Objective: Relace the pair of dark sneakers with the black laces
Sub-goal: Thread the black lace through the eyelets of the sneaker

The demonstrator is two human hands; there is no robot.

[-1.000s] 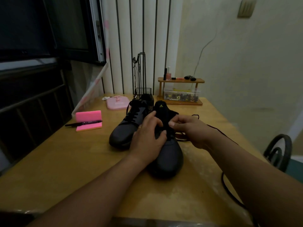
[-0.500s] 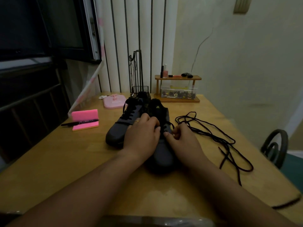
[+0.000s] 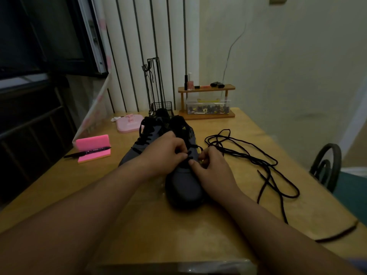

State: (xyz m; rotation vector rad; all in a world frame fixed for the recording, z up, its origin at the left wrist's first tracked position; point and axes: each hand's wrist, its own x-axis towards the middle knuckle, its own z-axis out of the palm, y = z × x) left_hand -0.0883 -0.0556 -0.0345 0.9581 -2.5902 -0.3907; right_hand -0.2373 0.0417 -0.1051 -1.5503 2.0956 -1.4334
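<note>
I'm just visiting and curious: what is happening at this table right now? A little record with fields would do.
Setting: light wooden table
In work: dark sneaker nearest the person, toe toward them
Left hand: pinches black lace over the sneaker's lower eyelets
Right hand: pinches the same lace from the other side
Rest of lace: lies in loose loops on the table, right of the sneaker
Second sneaker: dark, laces crossed over it, alongside on the left
Nearby: pink notepad block with black marker pen lying across it
</note>
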